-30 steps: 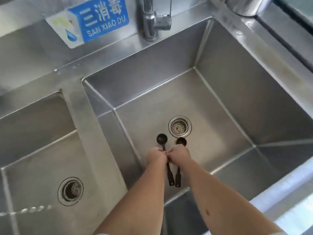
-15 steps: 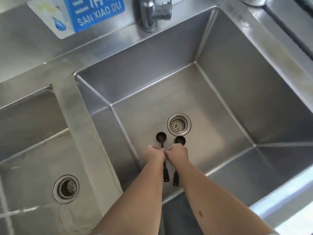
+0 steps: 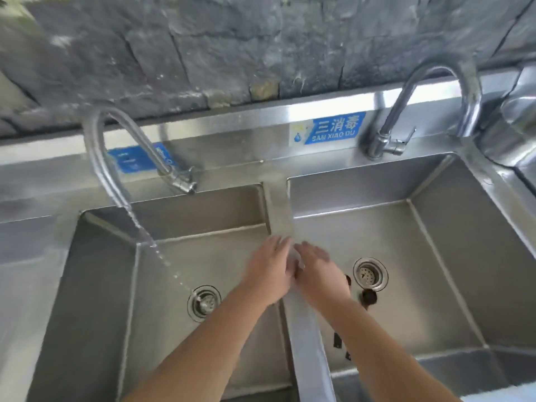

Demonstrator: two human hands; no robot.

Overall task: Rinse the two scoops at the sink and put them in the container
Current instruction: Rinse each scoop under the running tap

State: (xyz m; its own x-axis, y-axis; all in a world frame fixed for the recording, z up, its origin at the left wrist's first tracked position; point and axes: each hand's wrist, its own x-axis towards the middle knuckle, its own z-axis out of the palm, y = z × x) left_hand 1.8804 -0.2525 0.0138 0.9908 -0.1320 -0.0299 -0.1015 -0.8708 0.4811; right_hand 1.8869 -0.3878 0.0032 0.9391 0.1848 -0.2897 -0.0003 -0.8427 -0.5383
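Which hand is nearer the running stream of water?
Left. The left hand is over the divider's left side, toward the water stream in the left basin; the right hand is farther, over the right basin.

Two steel basins are showing, a left basin point(image 3: 95, 285) and a right basin point(image 3: 464, 256), each carrying one drain: a left drain point(image 3: 204, 303) and a right drain point(image 3: 370, 274). Two taps are standing behind them, a left tap point(image 3: 136, 146) and a right tap point(image 3: 429, 91). Two blue labels, a left label point(image 3: 130, 161) and a right label point(image 3: 327, 129), are showing on the backsplash. Two black scoops point(image 3: 368, 297) are lying in the right basin, partly hidden. Two hands are showing, the left hand point(image 3: 268, 271) and the right hand point(image 3: 322, 272).
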